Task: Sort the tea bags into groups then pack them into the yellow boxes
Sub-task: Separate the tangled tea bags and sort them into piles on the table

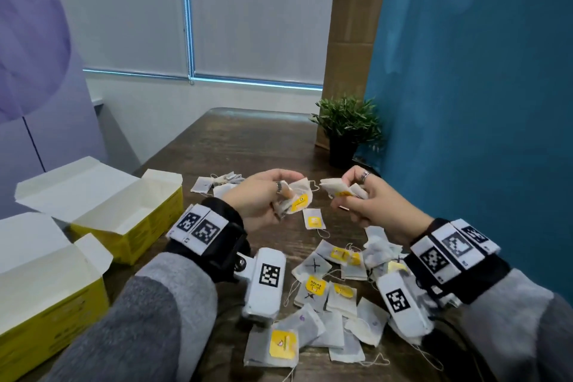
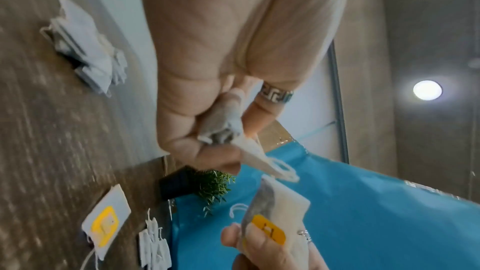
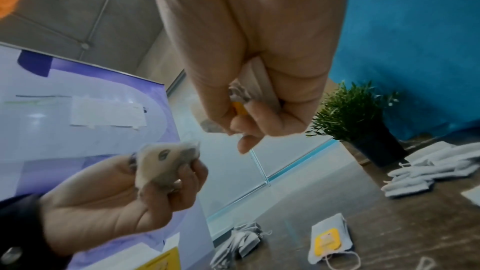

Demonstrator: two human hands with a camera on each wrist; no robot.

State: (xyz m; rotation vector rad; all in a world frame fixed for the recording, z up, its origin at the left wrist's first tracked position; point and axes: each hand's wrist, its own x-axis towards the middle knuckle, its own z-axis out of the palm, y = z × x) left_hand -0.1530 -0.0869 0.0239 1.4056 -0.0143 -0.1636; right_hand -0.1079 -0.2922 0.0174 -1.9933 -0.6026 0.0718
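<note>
Tea bags (image 1: 328, 291) are mostly seen scattered loose across the counter (image 1: 248, 139), with a small stack (image 1: 221, 183) set apart farther back; a few are clutched in the left hand (image 1: 263, 198) and a few more pinched in the right hand (image 1: 366, 201), both raised above the pile; two yellow boxes (image 1: 130, 226) stand open at the left and appear empty; sorting is judged barely begun, packing not started.

Yellow boxes (image 1: 139, 236), yellow-tagged white tea bags (image 1: 313, 219)
</note>
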